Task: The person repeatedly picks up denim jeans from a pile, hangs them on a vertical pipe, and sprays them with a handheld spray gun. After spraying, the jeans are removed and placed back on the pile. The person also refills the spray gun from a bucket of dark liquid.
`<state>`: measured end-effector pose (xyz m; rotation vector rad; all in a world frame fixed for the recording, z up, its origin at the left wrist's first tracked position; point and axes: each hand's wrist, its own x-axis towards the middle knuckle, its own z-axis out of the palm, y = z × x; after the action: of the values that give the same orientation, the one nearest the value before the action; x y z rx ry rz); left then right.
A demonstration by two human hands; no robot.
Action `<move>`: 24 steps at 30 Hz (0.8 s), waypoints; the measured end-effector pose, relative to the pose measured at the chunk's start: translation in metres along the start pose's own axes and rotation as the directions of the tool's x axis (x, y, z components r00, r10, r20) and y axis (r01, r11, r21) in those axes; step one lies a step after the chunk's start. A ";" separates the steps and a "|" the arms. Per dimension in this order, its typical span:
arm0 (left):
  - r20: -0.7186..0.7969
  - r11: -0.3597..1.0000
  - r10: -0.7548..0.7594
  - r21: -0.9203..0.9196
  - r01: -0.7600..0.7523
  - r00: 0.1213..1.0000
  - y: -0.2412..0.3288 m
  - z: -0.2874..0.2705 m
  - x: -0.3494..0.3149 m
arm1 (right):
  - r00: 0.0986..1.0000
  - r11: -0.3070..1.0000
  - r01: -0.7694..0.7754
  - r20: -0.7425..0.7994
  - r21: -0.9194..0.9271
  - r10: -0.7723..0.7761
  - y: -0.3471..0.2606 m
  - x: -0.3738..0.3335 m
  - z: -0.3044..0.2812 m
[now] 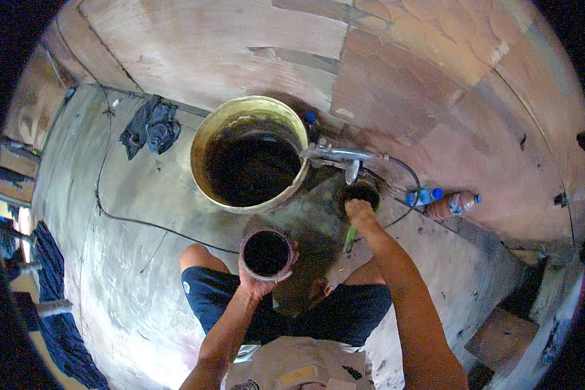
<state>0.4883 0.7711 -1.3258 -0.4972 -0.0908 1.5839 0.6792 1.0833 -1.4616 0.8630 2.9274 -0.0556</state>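
My left hand (257, 286) grips a round, cup-like container (267, 253) from below, its mouth upward and its inside dark. The fingers wrap around its right side. My right hand (359, 212) is closed around a tool with a green handle (350, 238), which sticks out below the fist. That hand is over the near edge of a small dark round vessel (363, 190); the tool's other end is hidden. Beyond both hands stands a large yellowish bucket (205, 185) with a dark inside. A metal fitting with a lever (344, 156) lies against the bucket's right rim.
A black cable or hose (140, 223) runs over the grey floor at left, and another curves from the metal fitting. Crumpled black plastic (159, 130) lies left of the bucket. Plastic bottles (461, 202) lie by the wall at right. Dark cloth (55, 279) is at far left.
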 end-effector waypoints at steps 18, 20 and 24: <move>-0.276 0.899 0.186 0.436 -0.049 0.943 0.015 -0.004 0.028 | 0.820 0.956 0.064 -0.561 0.288 0.114 -0.099 -0.143 -0.270; -0.261 0.907 0.164 0.420 -0.042 0.951 0.013 -0.005 0.029 | 0.777 0.957 0.155 -0.629 0.246 0.036 -0.121 -0.144 -0.267; -0.219 0.944 0.074 0.331 0.003 0.973 0.015 -0.009 0.033 | 0.744 0.925 0.360 -0.636 0.123 -0.205 -0.151 -0.138 -0.248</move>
<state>0.4778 0.8001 -1.3475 -0.4149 0.3573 1.5272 0.6935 0.8967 -1.2003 0.5002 3.7248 -0.1848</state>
